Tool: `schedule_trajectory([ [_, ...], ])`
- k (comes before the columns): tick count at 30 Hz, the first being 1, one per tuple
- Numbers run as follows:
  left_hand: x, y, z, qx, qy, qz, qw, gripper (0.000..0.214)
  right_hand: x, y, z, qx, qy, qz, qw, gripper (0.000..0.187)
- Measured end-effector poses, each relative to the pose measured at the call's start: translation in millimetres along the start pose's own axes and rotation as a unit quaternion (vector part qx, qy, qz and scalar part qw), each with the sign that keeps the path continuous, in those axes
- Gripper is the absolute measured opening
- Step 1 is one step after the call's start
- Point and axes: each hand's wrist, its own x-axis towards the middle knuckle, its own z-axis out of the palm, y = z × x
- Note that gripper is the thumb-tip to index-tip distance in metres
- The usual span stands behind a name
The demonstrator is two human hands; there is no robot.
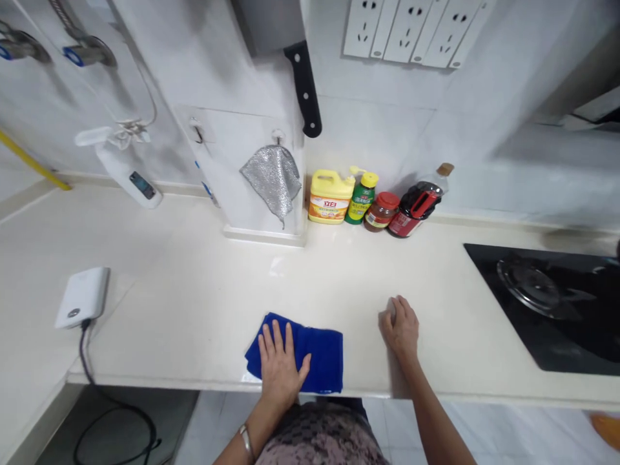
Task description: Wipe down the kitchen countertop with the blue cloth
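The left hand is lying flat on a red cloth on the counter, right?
No, the cloth is blue, not red. The head view shows the left hand lying flat on that blue cloth on the counter.

A home kitchen (gas hob [547, 290], hanging knife [304, 87], sauce bottles [416, 208]).

Bare forearms [431, 413], slim silver bangle [246, 441] behind the left hand [279, 365], dark speckled garment [322, 442]
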Motion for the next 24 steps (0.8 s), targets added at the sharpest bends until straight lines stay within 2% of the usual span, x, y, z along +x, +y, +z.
schedule_trajectory([
  [7,51,49,19.3,-0.075,-0.051,0.022,0.996,0.088,4,-2,-1,-0.022,0.002,-0.001,1.0,0.042],
  [11,64,58,23.1,-0.096,-0.058,0.024,0.993,0.089,4,-9,-7,-0.002,-0.013,0.0,1.0,0.045],
  [13,64,56,23.4,-0.099,-0.06,0.03,0.993,0.088,-3,-28,-15,0.014,-0.013,-0.009,1.0,0.049],
  [15,62,49,22.8,-0.097,-0.063,0.043,0.992,0.087,-17,-58,-23,0.041,-0.019,-0.036,0.998,0.055],
  [17,61,40,20.5,-0.097,-0.069,0.065,0.991,0.084,-34,-95,-28,0.093,-0.065,-0.097,0.989,0.06],
  [18,61,34,18.5,-0.098,-0.073,0.081,0.989,0.081,-43,-112,-29,0.113,-0.107,-0.125,0.98,0.062],
  [20,63,22,12.7,-0.099,-0.084,0.117,0.985,0.074,-59,-140,-26,0.108,-0.164,-0.171,0.965,0.067],
  [22,67,12,5.5,-0.097,-0.091,0.157,0.979,0.069,-67,-156,-22,0.067,-0.208,-0.19,0.957,0.07],
  [24,71,6,-0.6,-0.094,-0.097,0.203,0.97,0.066,-69,-160,-20,0.029,-0.236,-0.191,0.952,0.07],
])
